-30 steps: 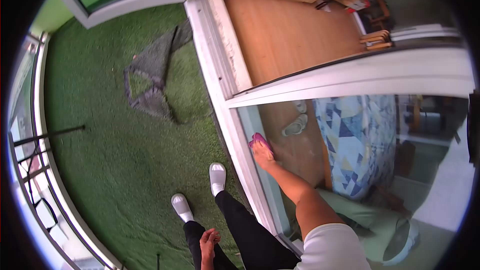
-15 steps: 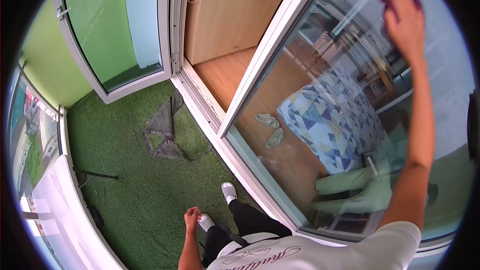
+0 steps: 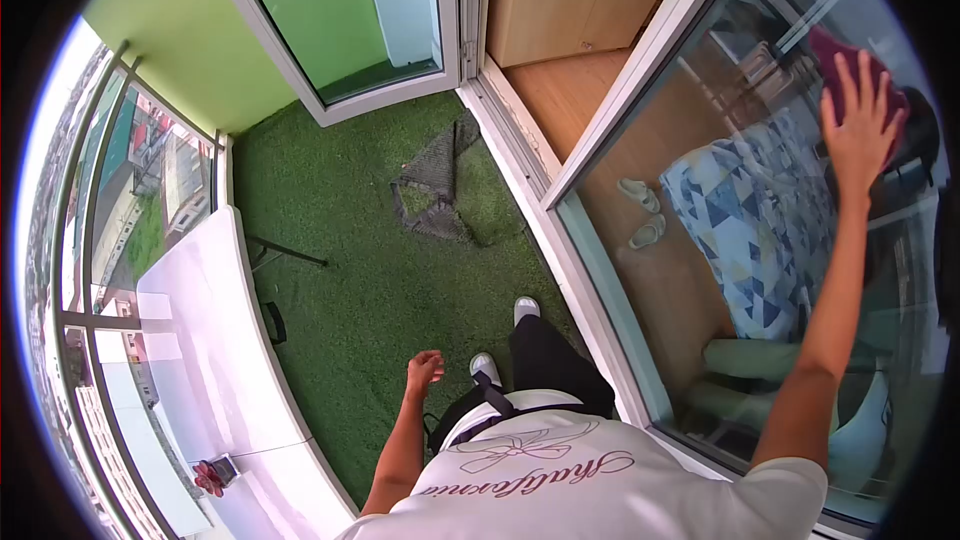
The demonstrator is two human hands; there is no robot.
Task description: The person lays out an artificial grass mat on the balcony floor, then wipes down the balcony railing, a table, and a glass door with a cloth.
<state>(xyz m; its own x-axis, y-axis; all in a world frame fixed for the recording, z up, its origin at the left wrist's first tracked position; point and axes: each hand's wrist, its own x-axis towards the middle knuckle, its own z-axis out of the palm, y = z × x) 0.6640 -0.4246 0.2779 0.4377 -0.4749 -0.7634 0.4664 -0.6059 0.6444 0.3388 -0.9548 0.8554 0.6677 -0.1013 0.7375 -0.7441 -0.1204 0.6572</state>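
With its fingers spread, my right hand (image 3: 857,130) presses a maroon cloth (image 3: 838,52) flat against the large glass pane (image 3: 640,320) on the right. The cloth sticks out above and beside the fingers. My left hand (image 3: 425,368) hangs low over the green turf in front of my body. Its fingers are loosely curled, and nothing shows in them. Through the pane I see a bed with a blue triangle-patterned cover (image 3: 750,220) and a pair of pale slippers (image 3: 645,215) on the wooden floor.
A crumpled grey mat (image 3: 435,195) lies on the artificial grass (image 3: 340,340). A glazed door (image 3: 330,30) stands open ahead. To the left are a white folding table (image 3: 235,340), with a small dark red plant (image 3: 212,476) near it, and a metal railing (image 3: 95,140).
My right hand and the cloth have moved down the pane, and the fingers have spread out. The view has turned toward the left, showing more of the table and railing. My left hand stays low.
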